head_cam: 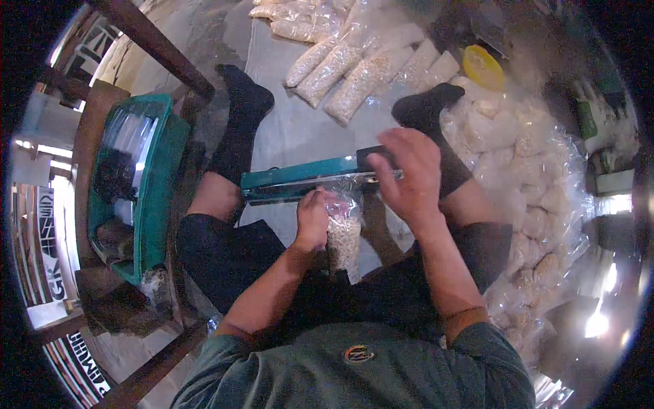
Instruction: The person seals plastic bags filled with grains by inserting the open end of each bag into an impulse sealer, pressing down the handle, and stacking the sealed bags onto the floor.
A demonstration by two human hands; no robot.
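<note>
A teal impulse heat sealer [301, 171] with a black-ended arm lies crosswise between my legs. A slight gap shows between its arm and base. My left hand [311, 220] pinches the upper part of a clear plastic bag [345, 240] filled with small pale pieces. The bag stands upright, its top end at the sealer's near edge. My right hand [411, 171], blurred, is at the sealer's black right end, thumb and fingers apart; whether it touches the handle is unclear.
Several filled clear bags [352, 76] lie on the grey sheet [286, 130] ahead. On the right is a large clear plastic sack [536, 204] of rounded bundles, with a yellow bowl [483, 66] beyond. A teal crate [163, 184] stands left, near a wooden post [153, 46].
</note>
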